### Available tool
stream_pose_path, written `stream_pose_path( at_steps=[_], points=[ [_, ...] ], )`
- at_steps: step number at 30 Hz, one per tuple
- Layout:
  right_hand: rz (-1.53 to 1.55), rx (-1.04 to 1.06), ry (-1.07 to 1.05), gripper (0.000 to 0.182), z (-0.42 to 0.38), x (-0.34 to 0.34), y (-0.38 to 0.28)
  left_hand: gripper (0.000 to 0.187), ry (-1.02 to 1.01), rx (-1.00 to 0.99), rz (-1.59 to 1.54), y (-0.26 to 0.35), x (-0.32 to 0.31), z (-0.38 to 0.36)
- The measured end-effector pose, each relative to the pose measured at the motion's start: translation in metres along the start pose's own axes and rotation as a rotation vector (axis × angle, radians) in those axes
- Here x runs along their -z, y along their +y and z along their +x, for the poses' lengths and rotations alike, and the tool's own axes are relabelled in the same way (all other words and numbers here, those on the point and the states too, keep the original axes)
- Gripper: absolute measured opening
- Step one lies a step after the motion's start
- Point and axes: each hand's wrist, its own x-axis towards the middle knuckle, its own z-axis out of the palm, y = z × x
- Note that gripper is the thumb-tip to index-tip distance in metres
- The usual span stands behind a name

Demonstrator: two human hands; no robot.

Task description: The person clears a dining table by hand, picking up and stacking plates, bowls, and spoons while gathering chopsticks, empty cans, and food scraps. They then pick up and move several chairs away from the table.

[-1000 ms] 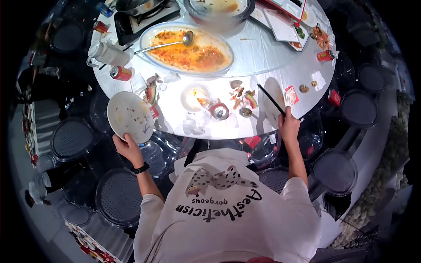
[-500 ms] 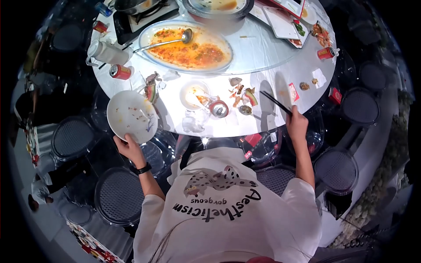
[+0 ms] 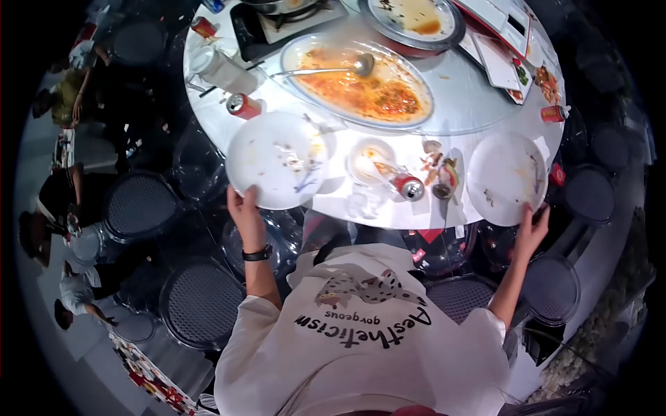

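Observation:
My left hand [image 3: 245, 210] grips the near rim of a white plate [image 3: 277, 163] with food scraps on it, over the table's left front edge. On the right, my right hand [image 3: 531, 232] pinches the near rim of a second soiled white plate [image 3: 507, 178]. Between the plates are a small bowl [image 3: 372, 161] with leftovers, a red can [image 3: 408, 186] and a pile of food scraps [image 3: 438, 168]. Behind them lies a large oval platter [image 3: 357, 84] with orange-red sauce and a ladle [image 3: 362, 64].
A pitcher [image 3: 223, 69], another red can [image 3: 243, 106] and a stove [image 3: 293, 28] stand at the left back. A big pot [image 3: 414, 24] and stacked trays [image 3: 501, 61] are farther back. Stools [image 3: 143, 205] surround the round table; people [image 3: 50, 204] are at the far left.
My right hand held chopsticks upright before; now it holds a plate, and no chopsticks show in it. The left plate is now farther over the table. The view has shifted.

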Motion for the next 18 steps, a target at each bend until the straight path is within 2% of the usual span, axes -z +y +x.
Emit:
stream_pose_path(
  at_steps=[4,6,7,9,10,12,13,15,18],
  points=[
    [0.413,-0.298,0.026,0.019,-0.036,-0.053,-0.055,0.032,-0.258,0.288,-0.110,0.003,-0.012,0.035],
    [0.510,-0.481,-0.034,0.022,-0.059,-0.114,-0.091,0.036,-0.376,0.364,-0.146,-0.003,-0.016,0.046],
    [0.512,-0.571,-0.132,0.024,-0.070,-0.147,-0.115,0.035,-0.397,0.408,-0.174,-0.005,-0.016,0.053],
    [0.593,-0.574,-0.288,0.026,-0.082,-0.199,-0.145,0.034,-0.453,0.481,-0.226,-0.003,-0.016,0.067],
    [0.617,-0.583,-0.299,0.026,-0.088,-0.212,-0.121,0.033,-0.483,0.469,-0.235,0.004,-0.015,0.075],
    [0.625,-0.586,-0.178,0.024,-0.093,-0.225,-0.138,0.032,-0.525,0.395,-0.216,0.022,-0.012,0.087],
    [0.611,-0.575,-0.042,0.022,-0.097,-0.225,-0.150,0.031,-0.542,0.341,-0.181,0.028,-0.010,0.093],
    [0.516,-0.494,0.077,0.020,-0.099,-0.212,-0.203,0.024,-0.589,0.184,-0.023,0.033,-0.004,0.106],
    [0.460,-0.331,0.147,0.017,-0.115,-0.212,-0.213,0.019,-0.648,-0.159,0.398,0.038,0.001,0.122]
  ],
)
